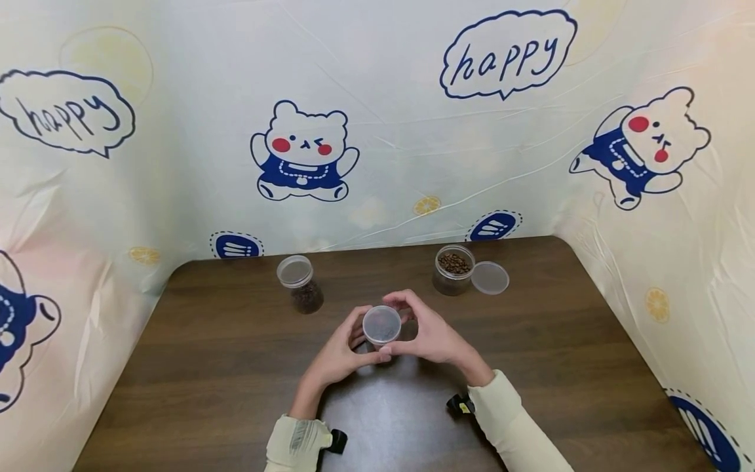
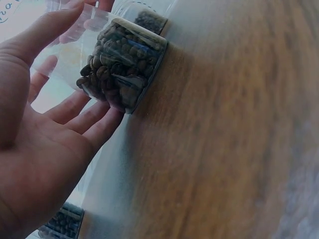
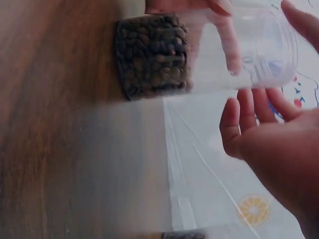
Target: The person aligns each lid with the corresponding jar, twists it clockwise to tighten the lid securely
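Note:
A clear plastic jar with a translucent lid stands upright on the table between both hands. Dark coffee beans fill its lower part; the upper part is see-through. My left hand curves round the near left side, its thumb high and fingers lower down the wall in the left wrist view. From the right, my right hand holds the jar near its top, fingertips and thumb at the lid's rim. Both thumbs meet at the near side in the head view.
A lidded jar of dark beans stands at the back left of the table. At the back right is an uncapped jar of brown beans, with a loose round lid beside it. A printed curtain encloses the table's far side.

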`<move>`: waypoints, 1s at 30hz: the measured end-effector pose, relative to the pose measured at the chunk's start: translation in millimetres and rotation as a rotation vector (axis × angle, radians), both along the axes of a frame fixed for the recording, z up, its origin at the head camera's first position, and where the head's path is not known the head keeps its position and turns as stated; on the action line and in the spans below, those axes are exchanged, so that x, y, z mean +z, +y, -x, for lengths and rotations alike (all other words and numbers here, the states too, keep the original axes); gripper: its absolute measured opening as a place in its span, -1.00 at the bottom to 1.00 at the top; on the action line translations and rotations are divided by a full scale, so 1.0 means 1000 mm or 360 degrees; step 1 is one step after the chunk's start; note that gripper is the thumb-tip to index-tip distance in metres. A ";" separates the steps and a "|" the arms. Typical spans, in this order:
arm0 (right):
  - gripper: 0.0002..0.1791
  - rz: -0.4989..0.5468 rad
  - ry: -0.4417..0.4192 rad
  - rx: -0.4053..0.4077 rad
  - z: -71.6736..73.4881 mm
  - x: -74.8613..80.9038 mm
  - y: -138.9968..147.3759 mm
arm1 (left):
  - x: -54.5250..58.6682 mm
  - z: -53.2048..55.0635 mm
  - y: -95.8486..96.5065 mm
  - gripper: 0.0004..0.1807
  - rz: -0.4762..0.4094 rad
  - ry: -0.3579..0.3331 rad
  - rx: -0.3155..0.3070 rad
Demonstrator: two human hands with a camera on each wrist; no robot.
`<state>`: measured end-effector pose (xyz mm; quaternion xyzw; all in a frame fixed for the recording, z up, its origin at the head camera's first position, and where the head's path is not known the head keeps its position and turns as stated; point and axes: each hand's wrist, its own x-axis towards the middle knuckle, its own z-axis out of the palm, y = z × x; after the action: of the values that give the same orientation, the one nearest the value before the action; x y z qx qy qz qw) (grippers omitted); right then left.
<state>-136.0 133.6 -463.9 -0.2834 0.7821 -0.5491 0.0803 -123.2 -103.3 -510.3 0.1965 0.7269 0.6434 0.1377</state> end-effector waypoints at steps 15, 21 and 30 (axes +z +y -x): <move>-0.22 -0.0029 0.0131 0.0004 0.001 -0.002 -0.002 | 0.001 0.000 0.001 -0.11 -0.0013 0.0008 -0.0023; -0.20 -0.0116 0.0135 -0.0073 -0.001 0.000 -0.005 | 0.001 0.001 0.000 -0.13 -0.0010 0.0016 -0.0023; -0.18 -0.0012 0.0053 0.0142 0.002 0.003 0.006 | -0.001 0.001 0.001 -0.12 -0.0007 0.0036 -0.0026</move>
<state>-138.5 139.1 -461.3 -0.3268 0.7720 -0.5372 0.0929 -124.1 -102.1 -511.1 0.2101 0.7253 0.6417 0.1344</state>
